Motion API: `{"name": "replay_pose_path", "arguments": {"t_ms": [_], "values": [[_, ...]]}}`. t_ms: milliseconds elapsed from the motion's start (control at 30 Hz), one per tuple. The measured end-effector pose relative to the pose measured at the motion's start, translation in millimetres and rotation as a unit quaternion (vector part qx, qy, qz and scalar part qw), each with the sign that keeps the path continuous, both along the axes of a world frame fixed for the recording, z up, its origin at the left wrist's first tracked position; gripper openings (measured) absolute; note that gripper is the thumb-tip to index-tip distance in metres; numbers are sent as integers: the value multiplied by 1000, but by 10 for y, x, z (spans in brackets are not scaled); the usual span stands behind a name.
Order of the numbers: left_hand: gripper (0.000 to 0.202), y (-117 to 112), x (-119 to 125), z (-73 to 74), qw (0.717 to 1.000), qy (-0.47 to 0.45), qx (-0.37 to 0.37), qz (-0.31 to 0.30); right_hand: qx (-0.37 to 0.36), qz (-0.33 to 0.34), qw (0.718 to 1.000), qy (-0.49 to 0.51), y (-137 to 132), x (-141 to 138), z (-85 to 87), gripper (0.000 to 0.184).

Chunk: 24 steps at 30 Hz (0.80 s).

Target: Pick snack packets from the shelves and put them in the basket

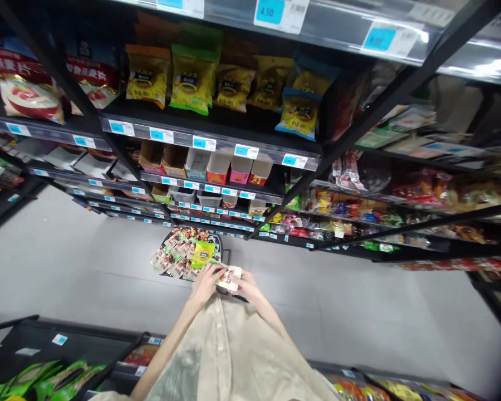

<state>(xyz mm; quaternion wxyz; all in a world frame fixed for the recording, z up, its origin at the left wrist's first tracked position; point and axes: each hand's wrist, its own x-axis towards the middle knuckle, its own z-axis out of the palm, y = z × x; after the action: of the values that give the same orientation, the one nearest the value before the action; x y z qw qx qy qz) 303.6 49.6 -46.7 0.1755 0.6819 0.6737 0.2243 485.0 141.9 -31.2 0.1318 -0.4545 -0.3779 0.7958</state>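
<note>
Pale packet held between two hands at the centre of the frame

Through the head camera I have the pale packet just below the centre of the frame, held up between the left hand and the right hand. The left fingers appear to pinch its left part, partly covering the print; the right fingers look closed on its right edge. I cannot make out each thumb at this size.

Just left of the hands in the frame, a dark basket is loaded with similar printed packets, and a yellow packet lies on top. Grey floor spreads around it, and the shelf with bagged snacks crosses the upper middle.

I judge the pale packet to be light, with a thin, smooth wrapper that could slip if held too loosely. Whether it is stiff or soft inside I cannot tell, so I would treat the contents as crushable. I would take it by opposite side edges, with light, flat finger pressure, keeping off the middle so the wrapper doesn't buckle.
</note>
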Motion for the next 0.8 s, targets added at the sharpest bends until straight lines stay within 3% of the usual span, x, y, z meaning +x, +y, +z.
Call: {"name": "replay_pose_path", "arguments": {"t_ms": [100, 233, 333, 400, 467, 567, 700, 800], "values": [[58, -1, -276, -59, 1000, -6, 14, 5, 53, -25, 998, -30, 117, -139, -12, 69], [42, -43, -701, -123, 999, -29, 17, 5, 151, -49, 984, -75, 517, -161, 19, 66], [37, -137, -1028, -214, 999, -47, -7, -7, 278, -26, 951, -132, 924, -72, 131, 61], [35, -229, -1231, -302, 998, -57, -33, -14, 407, 0, 887, -219, 1199, -5, 248, 53], [35, -335, -1413, -398, 996, -68, -60, -22, 516, 36, 798, -310, 1459, 40, 381, 45], [35, -498, -1637, -522, 991, -80, -97, -40, 614, 117, 680, -384, 1817, 47, 557, 49], [36, -683, -1816, -636, 982, -79, -168, -35, 623, 264, 546, -494, 2238, -20, 675, 65], [37, -777, -1841, -704, 976, -84, -201, 6, 584, 350, 474, -558, 2507, -85, 675, 76]]}}
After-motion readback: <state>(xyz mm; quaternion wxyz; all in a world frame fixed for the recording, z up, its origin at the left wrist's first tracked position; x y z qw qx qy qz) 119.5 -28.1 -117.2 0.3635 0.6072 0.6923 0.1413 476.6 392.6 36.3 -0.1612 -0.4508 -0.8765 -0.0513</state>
